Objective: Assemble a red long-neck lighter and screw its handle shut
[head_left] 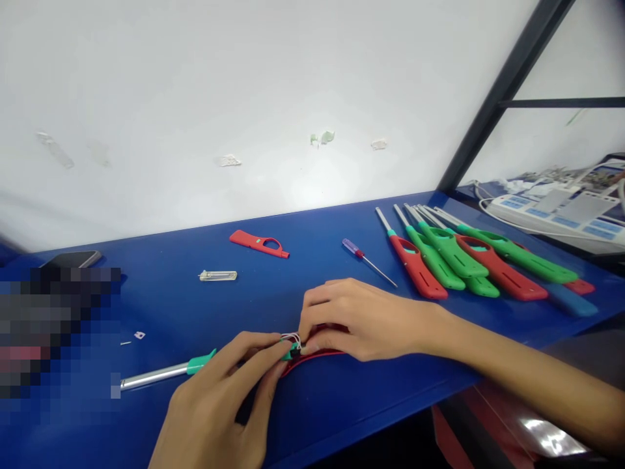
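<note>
Two hands, apparently one opened lighter

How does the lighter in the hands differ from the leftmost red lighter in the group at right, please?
The handled lighter shows exposed white wires, while the leftmost red lighter shows none. The handled one's tube points left; the leftmost one's points toward the back. The left hand and right hand touch the handled one; neither touches the leftmost one. Both have red, green and silver parts.

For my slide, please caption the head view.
Left hand and right hand on an opened lighter, a screwdriver beyond.
</note>
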The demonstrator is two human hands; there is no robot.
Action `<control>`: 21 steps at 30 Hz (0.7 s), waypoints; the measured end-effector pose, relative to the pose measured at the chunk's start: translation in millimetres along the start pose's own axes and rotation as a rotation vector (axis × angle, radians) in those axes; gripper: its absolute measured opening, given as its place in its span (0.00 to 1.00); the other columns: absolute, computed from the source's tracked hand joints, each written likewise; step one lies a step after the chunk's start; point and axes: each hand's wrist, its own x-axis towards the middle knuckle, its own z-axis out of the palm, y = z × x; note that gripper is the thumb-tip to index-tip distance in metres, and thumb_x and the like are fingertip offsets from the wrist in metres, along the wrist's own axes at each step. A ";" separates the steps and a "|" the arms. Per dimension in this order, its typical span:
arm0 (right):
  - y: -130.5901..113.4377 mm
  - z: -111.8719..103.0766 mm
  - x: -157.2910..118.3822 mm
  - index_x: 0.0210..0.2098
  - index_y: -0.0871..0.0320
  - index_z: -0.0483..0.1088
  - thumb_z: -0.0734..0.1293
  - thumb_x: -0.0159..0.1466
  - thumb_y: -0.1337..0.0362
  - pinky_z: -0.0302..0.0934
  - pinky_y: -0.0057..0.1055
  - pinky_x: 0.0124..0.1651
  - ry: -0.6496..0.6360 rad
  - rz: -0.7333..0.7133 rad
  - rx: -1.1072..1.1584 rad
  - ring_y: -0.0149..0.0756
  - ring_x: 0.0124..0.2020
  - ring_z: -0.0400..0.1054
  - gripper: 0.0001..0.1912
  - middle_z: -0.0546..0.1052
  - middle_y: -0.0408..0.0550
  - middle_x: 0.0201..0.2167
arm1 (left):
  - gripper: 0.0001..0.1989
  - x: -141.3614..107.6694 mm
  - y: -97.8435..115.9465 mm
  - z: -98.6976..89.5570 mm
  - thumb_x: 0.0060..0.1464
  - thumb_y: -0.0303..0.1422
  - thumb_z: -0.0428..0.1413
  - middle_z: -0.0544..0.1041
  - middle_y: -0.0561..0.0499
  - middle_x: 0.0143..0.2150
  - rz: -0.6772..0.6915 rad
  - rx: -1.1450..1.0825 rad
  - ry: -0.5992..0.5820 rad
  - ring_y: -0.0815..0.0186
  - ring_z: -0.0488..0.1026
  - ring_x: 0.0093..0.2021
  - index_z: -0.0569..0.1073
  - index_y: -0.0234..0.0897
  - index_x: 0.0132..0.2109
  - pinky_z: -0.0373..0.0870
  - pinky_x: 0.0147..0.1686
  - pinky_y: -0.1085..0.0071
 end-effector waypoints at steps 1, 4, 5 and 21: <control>0.5 0.5 0.1 0.43 0.56 0.78 0.68 0.73 0.64 0.63 0.30 0.48 -0.002 0.005 0.014 0.33 0.41 0.74 0.06 0.79 0.43 0.40 | 0.11 0.3 0.2 -0.1 0.71 0.34 0.52 0.82 0.60 0.48 0.006 -0.007 -0.004 0.72 0.82 0.40 0.78 0.52 0.52 0.79 0.40 0.79; 1.5 1.5 0.4 0.43 0.56 0.79 0.69 0.72 0.64 0.64 0.29 0.49 -0.002 0.010 0.055 0.33 0.42 0.75 0.05 0.79 0.43 0.41 | 0.12 0.1 -0.6 -0.3 0.71 0.32 0.52 0.81 0.59 0.47 0.019 -0.008 -0.011 0.72 0.82 0.40 0.79 0.51 0.51 0.79 0.39 0.78; 1.7 1.8 0.5 0.42 0.56 0.79 0.70 0.72 0.63 0.64 0.29 0.49 0.000 0.010 0.063 0.33 0.42 0.75 0.05 0.80 0.43 0.41 | 0.12 -0.5 -1.4 -0.2 0.70 0.32 0.52 0.81 0.58 0.47 0.021 -0.008 -0.013 0.72 0.83 0.39 0.79 0.50 0.51 0.79 0.39 0.78; 3.5 4.0 2.6 0.40 0.56 0.77 0.73 0.69 0.58 0.61 0.26 0.41 0.025 0.038 0.148 0.30 0.37 0.71 0.08 0.77 0.42 0.37 | 0.11 -5.1 -8.4 1.4 0.71 0.30 0.52 0.78 0.54 0.50 0.012 -0.047 -0.029 0.70 0.81 0.40 0.79 0.48 0.49 0.78 0.36 0.78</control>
